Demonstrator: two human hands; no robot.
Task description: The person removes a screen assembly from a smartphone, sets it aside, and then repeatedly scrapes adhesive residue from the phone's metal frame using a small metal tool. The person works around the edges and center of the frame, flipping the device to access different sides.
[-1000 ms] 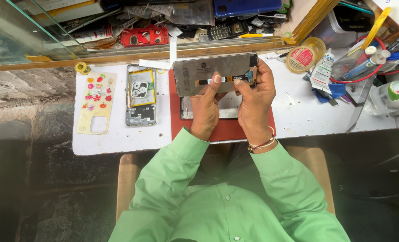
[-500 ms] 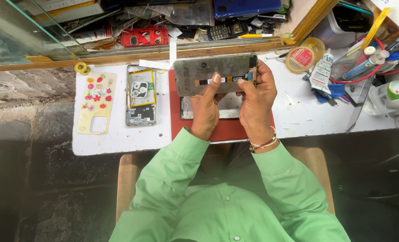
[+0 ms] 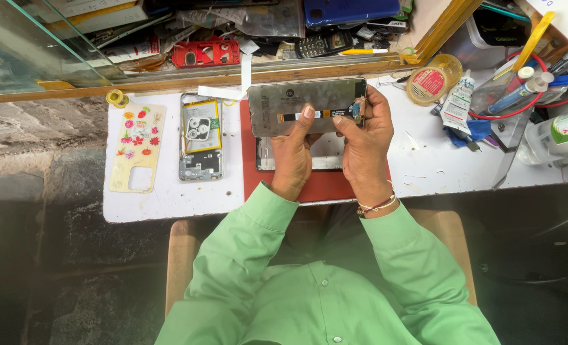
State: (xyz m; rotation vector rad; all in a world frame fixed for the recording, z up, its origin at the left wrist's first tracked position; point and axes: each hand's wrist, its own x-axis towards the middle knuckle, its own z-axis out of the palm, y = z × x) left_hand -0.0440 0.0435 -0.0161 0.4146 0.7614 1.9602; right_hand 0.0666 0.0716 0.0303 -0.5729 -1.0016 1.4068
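Your left hand [image 3: 291,150] grips the grey phone screen panel [image 3: 306,104] from below, thumb on its flex strip | your right hand [image 3: 360,140] clasps its right end | panel held above the red mat [image 3: 316,185] on the table [image 3: 169,198].

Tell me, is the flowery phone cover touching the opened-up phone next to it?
Apart. The head view shows a strip of bare white table between the flowery phone cover and the opened-up phone lying beside it.

The grey phone display panel [image 3: 307,105] is held marginally lower over the red mat [image 3: 319,185] than 1 s ago, and the left hand [image 3: 291,150] thumb has been shifted slightly along its flex strip
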